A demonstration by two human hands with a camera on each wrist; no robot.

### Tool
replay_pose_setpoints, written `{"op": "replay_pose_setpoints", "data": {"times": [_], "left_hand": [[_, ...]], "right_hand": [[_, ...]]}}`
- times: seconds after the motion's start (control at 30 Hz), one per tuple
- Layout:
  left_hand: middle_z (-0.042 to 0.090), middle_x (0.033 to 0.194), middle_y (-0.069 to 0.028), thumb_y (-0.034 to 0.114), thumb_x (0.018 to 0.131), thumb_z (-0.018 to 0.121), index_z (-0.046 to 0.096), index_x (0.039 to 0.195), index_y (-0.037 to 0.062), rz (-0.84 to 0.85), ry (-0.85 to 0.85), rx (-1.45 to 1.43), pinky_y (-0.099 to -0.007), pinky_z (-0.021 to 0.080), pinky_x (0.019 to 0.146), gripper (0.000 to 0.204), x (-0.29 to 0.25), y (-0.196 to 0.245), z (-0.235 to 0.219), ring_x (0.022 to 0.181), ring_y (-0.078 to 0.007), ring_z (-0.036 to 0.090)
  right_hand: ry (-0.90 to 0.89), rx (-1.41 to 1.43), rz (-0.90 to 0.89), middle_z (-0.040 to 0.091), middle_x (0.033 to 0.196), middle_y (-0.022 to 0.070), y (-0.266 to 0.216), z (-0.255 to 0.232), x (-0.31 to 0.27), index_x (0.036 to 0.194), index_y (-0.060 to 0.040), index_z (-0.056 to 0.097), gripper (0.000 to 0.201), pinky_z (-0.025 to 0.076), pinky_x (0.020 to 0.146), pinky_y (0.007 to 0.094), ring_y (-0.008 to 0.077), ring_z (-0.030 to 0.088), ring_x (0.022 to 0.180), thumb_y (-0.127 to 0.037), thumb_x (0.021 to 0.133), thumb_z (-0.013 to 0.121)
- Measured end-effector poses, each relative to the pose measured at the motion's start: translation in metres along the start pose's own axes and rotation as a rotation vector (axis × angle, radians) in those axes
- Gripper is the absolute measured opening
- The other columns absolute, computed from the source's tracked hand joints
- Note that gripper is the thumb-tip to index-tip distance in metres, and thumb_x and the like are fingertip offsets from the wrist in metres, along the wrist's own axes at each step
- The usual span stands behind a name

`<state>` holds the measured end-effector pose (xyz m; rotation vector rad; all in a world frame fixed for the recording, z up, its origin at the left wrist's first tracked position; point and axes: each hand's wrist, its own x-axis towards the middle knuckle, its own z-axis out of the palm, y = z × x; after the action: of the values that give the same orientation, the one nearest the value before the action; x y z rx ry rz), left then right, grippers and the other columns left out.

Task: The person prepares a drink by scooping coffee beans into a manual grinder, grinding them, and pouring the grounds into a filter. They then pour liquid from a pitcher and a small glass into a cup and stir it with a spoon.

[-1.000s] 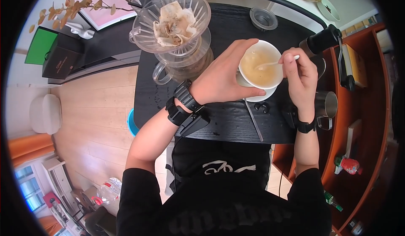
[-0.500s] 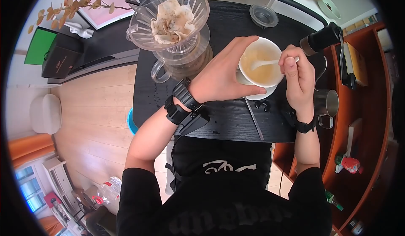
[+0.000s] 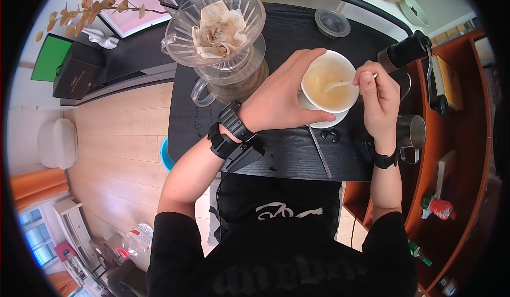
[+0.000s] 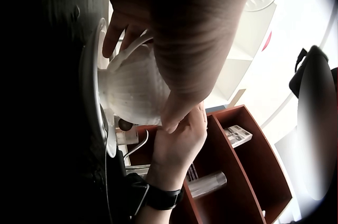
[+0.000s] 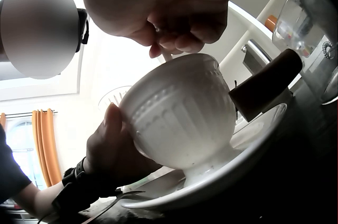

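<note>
A white ribbed cup (image 5: 182, 113) of pale yellowish liquid (image 3: 325, 79) stands on a white saucer (image 5: 253, 155). My left hand (image 3: 284, 92) grips the cup from its left side, thumb at the near rim and fingers around the far side. With thumb and fingers, my right hand (image 3: 380, 98) pinches the handle of a white spoon (image 3: 342, 84), whose bowl dips into the liquid. In the left wrist view the cup (image 4: 140, 87) shows its curved handle beside my left fingers.
A glass dripper (image 3: 178, 31) with a used paper filter (image 3: 220, 29) sits on a carafe at left. A metal spoon (image 3: 320, 153) lies near the saucer. At right are a hand grinder (image 3: 401, 52) and metal pitcher (image 3: 411, 131); a round glass lid (image 3: 332, 23) lies behind.
The white spoon has moved about inside the cup with my right hand, its bowl rising higher in view half a second ago and lower in the liquid now. My left hand keeps its grip.
</note>
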<state>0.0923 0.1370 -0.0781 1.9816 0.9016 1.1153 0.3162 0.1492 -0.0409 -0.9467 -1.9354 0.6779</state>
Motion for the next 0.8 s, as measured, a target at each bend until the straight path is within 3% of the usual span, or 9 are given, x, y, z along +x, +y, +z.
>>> {"op": "replay_pose_setpoints", "data": {"times": [0.1, 0.2, 0.4, 0.6, 0.7, 0.8], "left_hand": [[0.048, 0.143, -0.0167, 0.029, 0.067, 0.092, 0.037, 0.148, 0.0032, -0.011, -0.008, -0.009, -0.0422, 0.041, 0.110, 0.102, -0.001, 0.001, 0.000, 0.134, -0.0320, 0.049], [0.048, 0.143, -0.0167, 0.028, 0.067, 0.093, 0.037, 0.148, 0.0030, -0.015, -0.002, -0.011, -0.0422, 0.041, 0.111, 0.102, -0.001, 0.001, 0.000, 0.134, -0.0321, 0.049], [0.048, 0.143, -0.0167, 0.028, 0.067, 0.092, 0.037, 0.148, 0.0030, -0.013, -0.008, -0.011, -0.0422, 0.041, 0.111, 0.102, -0.001, 0.000, 0.000, 0.134, -0.0322, 0.048], [0.048, 0.143, -0.0168, 0.028, 0.067, 0.092, 0.037, 0.148, 0.0029, -0.010, -0.003, -0.004, -0.0424, 0.041, 0.111, 0.101, 0.000, 0.001, 0.000, 0.133, -0.0321, 0.049], [0.048, 0.143, -0.0167, 0.028, 0.067, 0.092, 0.037, 0.148, 0.0027, -0.016, -0.009, -0.006, -0.0425, 0.041, 0.111, 0.101, -0.001, 0.000, 0.001, 0.133, -0.0319, 0.049], [0.048, 0.143, -0.0167, 0.029, 0.067, 0.092, 0.037, 0.148, 0.0025, -0.022, -0.006, 0.000, -0.0425, 0.041, 0.111, 0.101, -0.001, 0.000, 0.001, 0.133, -0.0318, 0.049]], "right_hand": [[-0.016, -0.026, -0.047, 0.060, 0.077, 0.0039, -0.005, 0.004, 0.000, 0.088, -0.0004, 0.060, 0.026, 0.041, 0.062, 0.0254, 0.0134, 0.053, 0.067, -0.020, 0.105, 0.053], [0.076, -0.027, 0.007, 0.060, 0.077, 0.0043, -0.001, 0.005, 0.001, 0.089, -0.0007, 0.060, 0.026, 0.041, 0.062, 0.0261, 0.0136, 0.052, 0.067, -0.020, 0.105, 0.053], [-0.014, -0.004, -0.080, 0.059, 0.078, 0.0047, -0.001, 0.004, 0.000, 0.090, -0.0009, 0.059, 0.026, 0.040, 0.061, 0.0265, 0.0135, 0.052, 0.067, -0.021, 0.105, 0.053], [0.017, 0.036, 0.000, 0.058, 0.077, 0.0044, 0.002, -0.001, 0.000, 0.088, -0.0010, 0.059, 0.027, 0.039, 0.061, 0.0268, 0.0135, 0.052, 0.066, -0.021, 0.105, 0.054], [-0.009, -0.017, -0.076, 0.058, 0.077, 0.0039, -0.001, 0.001, 0.001, 0.087, -0.0007, 0.059, 0.028, 0.040, 0.061, 0.0265, 0.0129, 0.052, 0.067, -0.021, 0.105, 0.053], [0.086, -0.029, -0.030, 0.057, 0.075, 0.0033, 0.000, 0.003, 0.003, 0.087, -0.0006, 0.059, 0.028, 0.040, 0.061, 0.0268, 0.0131, 0.052, 0.067, -0.021, 0.105, 0.053]]}}
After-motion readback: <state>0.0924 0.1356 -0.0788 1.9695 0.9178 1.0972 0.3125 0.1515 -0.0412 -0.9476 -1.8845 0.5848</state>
